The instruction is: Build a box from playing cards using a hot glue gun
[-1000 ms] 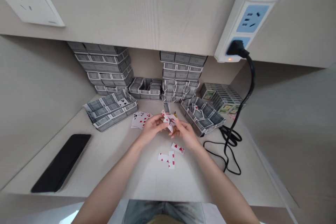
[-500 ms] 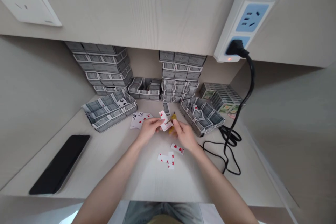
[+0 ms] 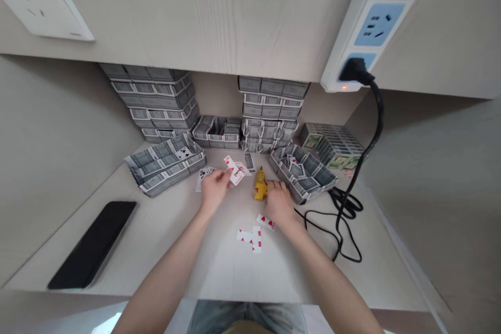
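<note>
Left hand [image 3: 214, 189]: pinching playing cards [image 3: 235, 173], centre.
Right hand [image 3: 279, 202]: at yellow glue gun [image 3: 260, 186], grip unclear, right of centre.
Card strips [image 3: 257, 239]: on bench [image 3: 225, 274], lower centre.
Power strip [image 3: 373, 34]: upper right, orange light [image 3: 345, 87] lit.

We get soft, muted light: brighter on the pale wood-grain bench [image 3: 223, 276], dimmer beneath the pale wooden overhead panel [image 3: 250, 15]. White glare shows at lower left. Wide-angle distortion stretches the edges; we find the white, red-marked playing cards [image 3: 257, 240] slightly blurred.
</note>
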A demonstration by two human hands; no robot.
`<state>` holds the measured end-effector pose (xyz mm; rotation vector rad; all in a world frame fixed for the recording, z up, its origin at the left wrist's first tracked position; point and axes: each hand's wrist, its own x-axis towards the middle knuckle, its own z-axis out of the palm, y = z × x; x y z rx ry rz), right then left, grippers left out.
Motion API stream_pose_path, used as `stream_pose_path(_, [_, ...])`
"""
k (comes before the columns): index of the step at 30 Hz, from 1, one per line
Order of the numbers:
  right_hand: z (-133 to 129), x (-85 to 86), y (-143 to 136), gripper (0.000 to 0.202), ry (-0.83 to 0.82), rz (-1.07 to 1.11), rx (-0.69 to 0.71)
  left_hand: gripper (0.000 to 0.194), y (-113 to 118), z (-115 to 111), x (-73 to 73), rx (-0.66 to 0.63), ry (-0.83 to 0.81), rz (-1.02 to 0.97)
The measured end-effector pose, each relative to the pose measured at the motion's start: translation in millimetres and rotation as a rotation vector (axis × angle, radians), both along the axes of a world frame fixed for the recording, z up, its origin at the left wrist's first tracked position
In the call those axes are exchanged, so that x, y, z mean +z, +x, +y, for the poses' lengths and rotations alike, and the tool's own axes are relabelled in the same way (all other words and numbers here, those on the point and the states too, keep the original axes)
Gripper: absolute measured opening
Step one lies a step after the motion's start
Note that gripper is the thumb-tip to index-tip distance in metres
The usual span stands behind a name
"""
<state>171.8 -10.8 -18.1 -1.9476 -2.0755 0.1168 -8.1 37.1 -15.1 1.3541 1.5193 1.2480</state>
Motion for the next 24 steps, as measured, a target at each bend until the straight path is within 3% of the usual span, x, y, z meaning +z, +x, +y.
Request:
stream_pose_path(8, [6.6,-2.3,4.7,0.028,0.233,0.384,-0.137,0.032,-6.9,0.6,-2.1,0.092,0.118,0.187])
stream_pose_path(11, [-0.4,6.0,1.4,0.013,0.382,0.553,-0.079,0.033,-5.9,-0.1,-1.1,0.094,0.115,0.226])
stream_pose_path(14, [-9.6,13.8,-5.1,0.015,0.490,0.641,0.083,0.033,-3.5,-1.2,0.1,0.103,0.129,0.284])
stream_pose_path(18, [-15.1,12.4,-13.7,0.019,0.478,0.611,0.219,0.030,2.5,-6.9,1.7,0.081,0.193,0.336])
stream_pose_path(24, [-10.6,0.8,-18.1,0.031,0.392,0.540,0.113,0.032,13.9,-19.0,0.8,0.023,0.300,0.495])
